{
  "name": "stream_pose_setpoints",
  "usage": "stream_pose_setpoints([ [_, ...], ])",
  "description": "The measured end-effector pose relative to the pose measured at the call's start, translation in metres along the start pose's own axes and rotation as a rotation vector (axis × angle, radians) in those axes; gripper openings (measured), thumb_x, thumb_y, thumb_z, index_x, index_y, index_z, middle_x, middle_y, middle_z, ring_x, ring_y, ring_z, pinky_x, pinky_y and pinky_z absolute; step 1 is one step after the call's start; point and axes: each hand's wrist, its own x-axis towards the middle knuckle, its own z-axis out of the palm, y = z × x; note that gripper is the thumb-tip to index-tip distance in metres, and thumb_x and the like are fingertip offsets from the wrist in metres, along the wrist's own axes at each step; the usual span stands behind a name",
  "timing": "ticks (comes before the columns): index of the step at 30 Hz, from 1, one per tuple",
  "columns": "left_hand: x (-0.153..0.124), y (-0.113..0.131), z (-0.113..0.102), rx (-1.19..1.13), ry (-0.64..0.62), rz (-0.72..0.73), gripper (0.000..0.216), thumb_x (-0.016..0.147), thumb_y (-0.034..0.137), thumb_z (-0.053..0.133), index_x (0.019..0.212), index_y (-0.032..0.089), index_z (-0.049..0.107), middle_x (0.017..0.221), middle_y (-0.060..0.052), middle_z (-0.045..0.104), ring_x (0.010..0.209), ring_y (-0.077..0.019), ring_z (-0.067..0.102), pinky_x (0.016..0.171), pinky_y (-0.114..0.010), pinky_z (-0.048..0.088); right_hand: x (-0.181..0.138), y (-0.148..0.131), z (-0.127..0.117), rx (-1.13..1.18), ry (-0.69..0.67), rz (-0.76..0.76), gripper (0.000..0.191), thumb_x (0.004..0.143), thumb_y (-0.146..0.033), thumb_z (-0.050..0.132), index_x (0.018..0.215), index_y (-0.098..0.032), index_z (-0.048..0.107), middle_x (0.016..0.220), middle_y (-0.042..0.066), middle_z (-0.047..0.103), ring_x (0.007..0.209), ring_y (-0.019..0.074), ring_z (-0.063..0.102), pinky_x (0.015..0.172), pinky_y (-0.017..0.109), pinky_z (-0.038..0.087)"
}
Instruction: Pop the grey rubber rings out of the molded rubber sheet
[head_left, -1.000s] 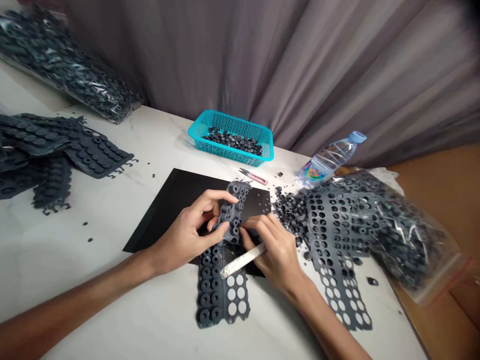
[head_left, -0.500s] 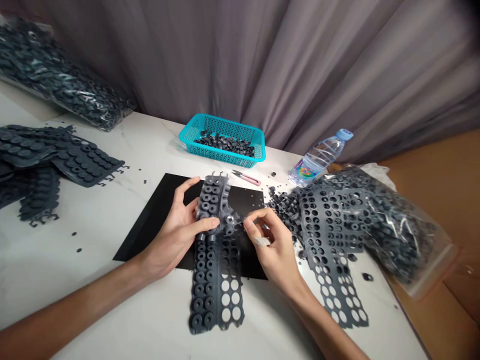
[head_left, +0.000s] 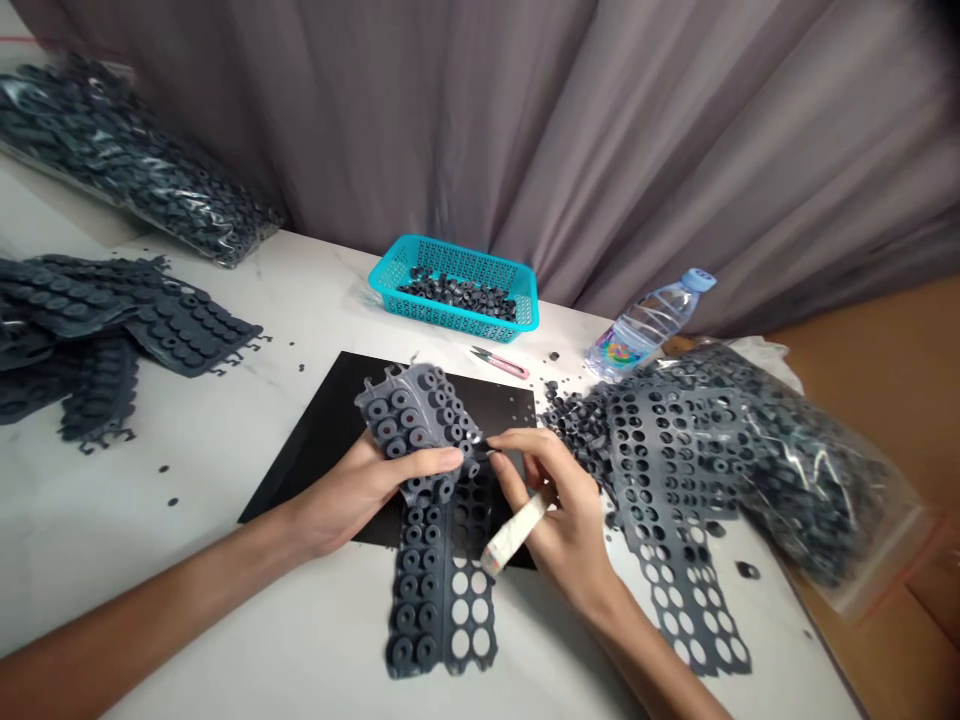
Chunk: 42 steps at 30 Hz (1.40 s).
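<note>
My left hand [head_left: 375, 485] is closed on a dark grey rubber sheet [head_left: 420, 600] covered in rows of ring-shaped parts. Its thumb presses on top of the sheet's bent upper end; the fingers are hidden beneath. The lower end hangs toward me, its right half showing open round holes. My right hand [head_left: 562, 510] is closed around a thin tool with a whitish wrapped handle [head_left: 517, 535], which sticks out below the palm. Thumb and index finger pinch close to the sheet's right edge, where a small dark piece shows; the tool's tip is hard to make out. A black mat [head_left: 300, 460] lies underneath.
A turquoise basket [head_left: 450, 326] of small dark parts stands at the back, with pink-handled snips [head_left: 501, 362] before it. To the right are loose parts [head_left: 581, 425], a water bottle [head_left: 649, 320], a punched-out sheet [head_left: 652, 480] and a filled bag [head_left: 817, 480]. More sheets [head_left: 187, 330] and another bag [head_left: 150, 165] occupy the left.
My left hand has tilted the sheet's upper end over to the left. My right hand has turned, so the whitish handle now points down and left. The view has shifted slightly.
</note>
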Motion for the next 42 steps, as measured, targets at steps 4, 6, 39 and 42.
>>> stream_pose_setpoints([
  [4,0.003,-0.001,0.001,0.094,0.011,0.063,0.030,0.091,0.038,0.079,0.115,0.021,0.074,0.121,-0.005,0.076,0.122,-0.0274,0.066,0.105,-0.037,0.051,0.000,0.001,0.000,-0.063,-0.021,-0.001,0.014,0.100,-0.020,0.063,0.113,-0.024,0.067,0.100,0.005,0.068,0.081,0.0184,0.058,0.069,0.031,0.044],
  [6,0.005,-0.002,0.000,0.110,0.000,0.109,0.033,0.094,0.039,0.075,0.121,0.021,0.070,0.125,-0.006,0.075,0.125,-0.0284,0.065,0.107,-0.039,0.050,0.000,0.002,-0.001,-0.095,-0.028,0.020,0.012,0.101,-0.024,0.062,0.111,-0.023,0.067,0.102,0.006,0.068,0.085,0.0198,0.059,0.072,0.032,0.045],
  [39,0.020,-0.019,-0.010,1.338,-0.038,0.589,0.025,0.104,0.028,0.058,0.128,0.025,0.061,0.125,-0.007,0.064,0.117,-0.0266,0.064,0.108,-0.044,0.047,0.008,0.010,-0.001,0.286,-0.251,0.460,0.028,0.104,-0.046,0.060,0.093,-0.021,0.068,0.071,-0.001,0.068,0.064,0.0149,0.067,0.065,0.027,0.052],
  [42,0.019,-0.019,-0.012,1.320,-0.045,0.574,0.024,0.103,0.027,0.058,0.127,0.025,0.062,0.125,-0.007,0.064,0.117,-0.0268,0.064,0.108,-0.044,0.048,0.007,0.009,-0.001,0.294,-0.301,0.449,0.023,0.097,-0.042,0.070,0.094,-0.019,0.074,0.085,0.003,0.075,0.075,0.0170,0.073,0.071,0.028,0.056],
])
